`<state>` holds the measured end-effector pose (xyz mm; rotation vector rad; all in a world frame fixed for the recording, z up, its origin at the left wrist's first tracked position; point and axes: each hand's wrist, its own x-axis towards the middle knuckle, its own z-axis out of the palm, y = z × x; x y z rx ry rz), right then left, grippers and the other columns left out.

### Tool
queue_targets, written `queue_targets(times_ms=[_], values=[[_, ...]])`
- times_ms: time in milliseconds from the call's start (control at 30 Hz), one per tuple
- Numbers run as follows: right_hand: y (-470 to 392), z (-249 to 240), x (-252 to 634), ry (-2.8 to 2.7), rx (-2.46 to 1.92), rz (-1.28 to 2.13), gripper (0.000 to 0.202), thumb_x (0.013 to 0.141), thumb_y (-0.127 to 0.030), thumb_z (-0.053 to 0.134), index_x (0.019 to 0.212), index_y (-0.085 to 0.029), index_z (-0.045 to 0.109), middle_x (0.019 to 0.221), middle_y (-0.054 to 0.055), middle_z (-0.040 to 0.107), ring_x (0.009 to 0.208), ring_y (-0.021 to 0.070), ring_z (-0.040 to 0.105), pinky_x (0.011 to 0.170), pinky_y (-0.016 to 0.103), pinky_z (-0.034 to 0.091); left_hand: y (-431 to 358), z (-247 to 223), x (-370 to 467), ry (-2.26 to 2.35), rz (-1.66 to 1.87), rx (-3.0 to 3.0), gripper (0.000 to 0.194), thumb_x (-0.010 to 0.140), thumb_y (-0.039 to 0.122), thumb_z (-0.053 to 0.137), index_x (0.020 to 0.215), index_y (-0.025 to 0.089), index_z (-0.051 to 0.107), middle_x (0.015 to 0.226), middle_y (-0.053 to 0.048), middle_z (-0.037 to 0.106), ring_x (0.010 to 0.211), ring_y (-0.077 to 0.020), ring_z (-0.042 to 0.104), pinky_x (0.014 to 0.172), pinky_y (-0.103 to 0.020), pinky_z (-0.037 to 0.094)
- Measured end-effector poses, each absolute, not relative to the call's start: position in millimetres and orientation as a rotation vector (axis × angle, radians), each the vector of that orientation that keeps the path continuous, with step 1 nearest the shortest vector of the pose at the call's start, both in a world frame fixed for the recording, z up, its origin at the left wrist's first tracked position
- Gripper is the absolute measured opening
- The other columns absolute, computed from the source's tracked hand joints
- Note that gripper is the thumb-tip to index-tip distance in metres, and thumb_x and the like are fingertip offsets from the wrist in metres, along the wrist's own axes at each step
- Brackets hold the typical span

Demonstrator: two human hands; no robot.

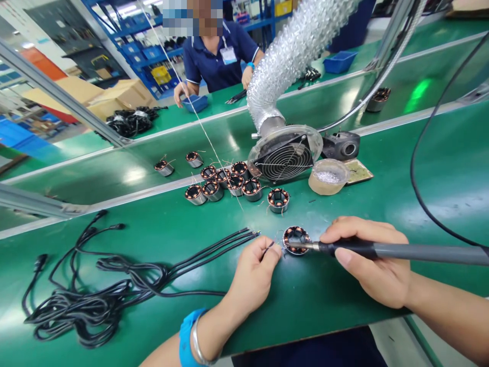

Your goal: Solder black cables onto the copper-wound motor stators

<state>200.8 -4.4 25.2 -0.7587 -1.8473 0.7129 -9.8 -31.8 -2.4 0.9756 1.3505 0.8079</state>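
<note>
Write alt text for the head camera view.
A right hand holds a soldering iron to a copper-wound ring while the left hand pinches a thin wire beside it; more rings and coiled black cables lie on the green bench.

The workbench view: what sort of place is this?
Likely a factory assembly floor: copper-wound motor rings grouped on a green bench, a fan on a foil duct, and blue shelves holding parts bins behind.

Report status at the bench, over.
Right hand holding soldering iron, tip over near stator. Left hand pinching wire beside it. Fan behind, clear of both hands.
</note>
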Motion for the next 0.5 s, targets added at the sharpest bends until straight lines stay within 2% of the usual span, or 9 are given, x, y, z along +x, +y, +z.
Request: queue_targets(times_ms=[300,500], values=[[-7,22,200,-1.878,-0.731,0.739,0.019,0.084,-0.013,0.053,0.098,-0.022,0.062,0.074,0.002,0.065,0.055,0.0140,0.057,0.051,0.028,0.045,-32,-3,-10,1.358,0.781,0.995,0.032,0.084,0.044,0.058,0.067,0.020,0.046,0.053,0.009,0.027,0.047,-0.0070,0.020,0.048,-0.022,0.018],[-10,30,192,-1.931,-0.628,0.587,0.022,0.078,-0.011,0.049,0.094,-0.020,0.062,0.059,-0.001,0.055,0.048,0.0132,0.048,0.046,0.026,0.037,-33,-4,-9,1.349,0.778,1.019,0.030,0.084,0.044,0.056,0.068,0.020,0.045,0.054,0.009,0.026,0.047,-0.0069,0.020,0.048,-0.022,0.019]])
